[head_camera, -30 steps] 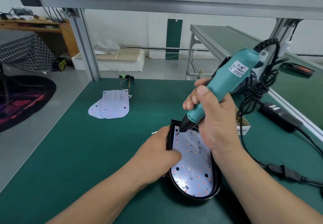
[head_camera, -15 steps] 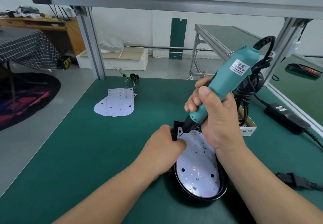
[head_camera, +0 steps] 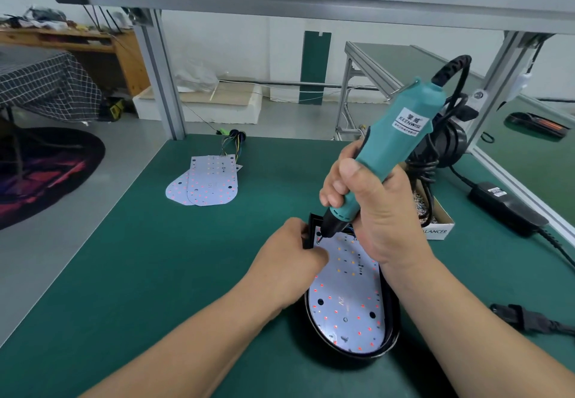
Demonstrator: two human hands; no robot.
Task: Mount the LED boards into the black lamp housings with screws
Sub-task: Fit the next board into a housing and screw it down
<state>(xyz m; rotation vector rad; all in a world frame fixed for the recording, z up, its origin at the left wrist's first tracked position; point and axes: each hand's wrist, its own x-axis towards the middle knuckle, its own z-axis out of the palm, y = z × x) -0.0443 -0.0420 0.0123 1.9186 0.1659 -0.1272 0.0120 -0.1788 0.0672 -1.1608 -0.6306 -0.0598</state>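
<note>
In the lower centre of the frame I see the black housing (head_camera: 392, 326) on the green table (head_camera: 155, 273), with the LED board (head_camera: 345, 298) lying inside it. My left hand (head_camera: 289, 267) grips the housing's left rim. My right hand (head_camera: 373, 211) is wrapped round the teal screwdriver (head_camera: 398, 136), whose tip is on the board's upper-left corner. Two spare boards (head_camera: 211, 183) lie further up, centre-left.

An LED board (head_camera: 345, 301) is seated in a housing (head_camera: 392, 329) on the counter (head_camera: 140, 273); spare boards (head_camera: 211, 184) are stacked behind-left, and a box (head_camera: 437, 226) is set just behind-right.
</note>
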